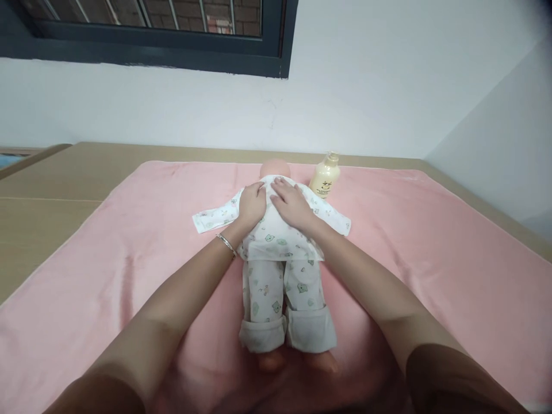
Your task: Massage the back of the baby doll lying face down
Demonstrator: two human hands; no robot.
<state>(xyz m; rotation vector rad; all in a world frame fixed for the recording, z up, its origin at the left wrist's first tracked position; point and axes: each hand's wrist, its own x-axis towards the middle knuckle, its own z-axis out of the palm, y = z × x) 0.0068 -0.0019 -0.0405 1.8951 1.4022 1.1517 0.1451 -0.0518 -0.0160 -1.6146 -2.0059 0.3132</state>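
A baby doll (pixel 275 168) lies on a pink blanket (pixel 142 230), its head toward the wall and its feet toward me. It wears a white printed top (pixel 280 238) with long sleeves spread to both sides, and matching trousers (pixel 265 293) with thick turned-up cuffs. My left hand (pixel 253 202) rests on the upper left of the top, its fingers pointing at the doll's head. On the upper right of the top, my right hand (pixel 291 202) lies flat with fingers spread. Neither hand grips anything. A bracelet (pixel 226 244) circles my left wrist.
A pale yellow pump bottle (pixel 325 177) stands on the blanket right of the doll's head. The blanket covers a tan wooden surface (pixel 103 158) against a white wall (pixel 345 103). A dark-framed window (pixel 172 49) is at the upper left.
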